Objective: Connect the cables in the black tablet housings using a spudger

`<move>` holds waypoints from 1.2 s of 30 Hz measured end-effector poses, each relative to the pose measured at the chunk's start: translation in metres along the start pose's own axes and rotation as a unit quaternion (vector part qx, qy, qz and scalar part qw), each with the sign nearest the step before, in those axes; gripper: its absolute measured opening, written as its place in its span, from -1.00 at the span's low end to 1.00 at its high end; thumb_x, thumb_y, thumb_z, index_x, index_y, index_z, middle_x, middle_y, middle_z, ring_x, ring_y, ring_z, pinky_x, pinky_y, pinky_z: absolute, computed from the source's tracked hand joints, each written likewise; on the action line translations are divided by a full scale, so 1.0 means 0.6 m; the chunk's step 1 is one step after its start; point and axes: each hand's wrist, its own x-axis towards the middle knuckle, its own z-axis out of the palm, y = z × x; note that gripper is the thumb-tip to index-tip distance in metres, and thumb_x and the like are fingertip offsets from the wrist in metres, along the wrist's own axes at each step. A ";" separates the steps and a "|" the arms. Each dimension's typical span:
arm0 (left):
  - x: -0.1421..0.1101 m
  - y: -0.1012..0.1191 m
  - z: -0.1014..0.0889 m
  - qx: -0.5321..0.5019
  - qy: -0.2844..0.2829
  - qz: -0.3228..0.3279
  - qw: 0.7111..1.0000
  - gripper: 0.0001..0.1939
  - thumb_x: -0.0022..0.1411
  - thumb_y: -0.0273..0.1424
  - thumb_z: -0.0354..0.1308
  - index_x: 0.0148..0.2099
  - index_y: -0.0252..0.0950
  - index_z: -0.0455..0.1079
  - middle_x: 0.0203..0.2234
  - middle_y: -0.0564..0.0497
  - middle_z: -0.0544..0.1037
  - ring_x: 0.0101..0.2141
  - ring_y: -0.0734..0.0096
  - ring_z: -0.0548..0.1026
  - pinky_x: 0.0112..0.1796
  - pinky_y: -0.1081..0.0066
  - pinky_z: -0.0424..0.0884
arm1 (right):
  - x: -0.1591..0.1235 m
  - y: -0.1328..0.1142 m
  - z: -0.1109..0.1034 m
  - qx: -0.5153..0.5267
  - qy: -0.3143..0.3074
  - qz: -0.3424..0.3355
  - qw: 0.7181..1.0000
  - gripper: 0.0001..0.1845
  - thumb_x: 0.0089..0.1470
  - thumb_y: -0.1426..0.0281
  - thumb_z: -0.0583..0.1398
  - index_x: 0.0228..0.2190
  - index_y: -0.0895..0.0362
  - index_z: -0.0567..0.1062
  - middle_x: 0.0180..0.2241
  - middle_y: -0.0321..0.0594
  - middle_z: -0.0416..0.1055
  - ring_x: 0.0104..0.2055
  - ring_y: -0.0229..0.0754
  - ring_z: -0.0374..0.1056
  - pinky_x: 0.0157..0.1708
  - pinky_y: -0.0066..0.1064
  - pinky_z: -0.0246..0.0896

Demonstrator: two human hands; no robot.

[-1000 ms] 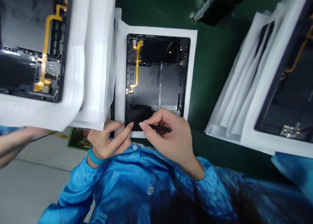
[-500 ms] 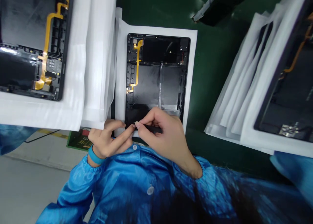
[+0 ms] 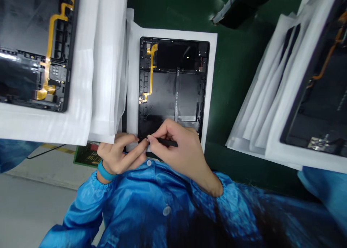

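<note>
An opened tablet (image 3: pixel 162 92), its black inside facing up, lies on a white foam sheet (image 3: pixel 213 67). A yellow flex cable (image 3: pixel 151 73) runs along its left side. My right hand (image 3: pixel 181 147) pinches a slim black hand tool (image 3: pixel 167 142) over the tablet's near edge; its tip is hidden by the fingers. At the near left corner my left hand (image 3: pixel 121 152) has its fingers stretched out and apart. One of its fingertips meets the fingertips of my right hand. Both hands cover the tablet's near edge.
On the left, another opened tablet (image 3: pixel 24 35) rests on stacked white foam sleeves (image 3: pixel 104 78). To the right stands a similar stack of sleeves (image 3: pixel 252 121) with a tablet (image 3: pixel 325 111) on top. A dark bar-like object (image 3: pixel 238 9) is above the green table (image 3: pixel 227 82). Blue sleeves show at both sides.
Both hands stay at the tablet's near edge in almost the same pose. The whole view has shifted very slightly.
</note>
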 end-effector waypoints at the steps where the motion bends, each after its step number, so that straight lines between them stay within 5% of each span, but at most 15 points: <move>1: 0.000 0.000 0.000 0.001 0.000 -0.001 1.000 -0.76 0.09 -0.44 0.19 -0.15 -0.15 0.52 -0.45 0.05 0.47 -0.47 0.42 0.48 -0.42 0.41 0.38 | 0.000 0.000 0.000 -0.001 0.000 0.001 1.000 -0.81 0.09 0.45 0.23 -0.52 0.08 0.35 -0.58 -0.45 0.40 -0.55 -0.38 0.28 -0.48 -0.49 0.14; 36: -0.002 -0.001 0.000 0.000 -0.011 0.003 1.000 -0.78 0.12 -0.42 0.19 -0.15 -0.17 0.51 -0.42 0.05 0.45 -0.43 0.40 0.46 -0.41 0.40 0.37 | 0.001 0.000 -0.003 0.023 -0.008 0.011 1.000 -0.81 0.06 0.46 0.24 -0.53 0.09 0.36 -0.62 -0.48 0.32 -0.57 -0.41 0.24 -0.52 -0.51 0.07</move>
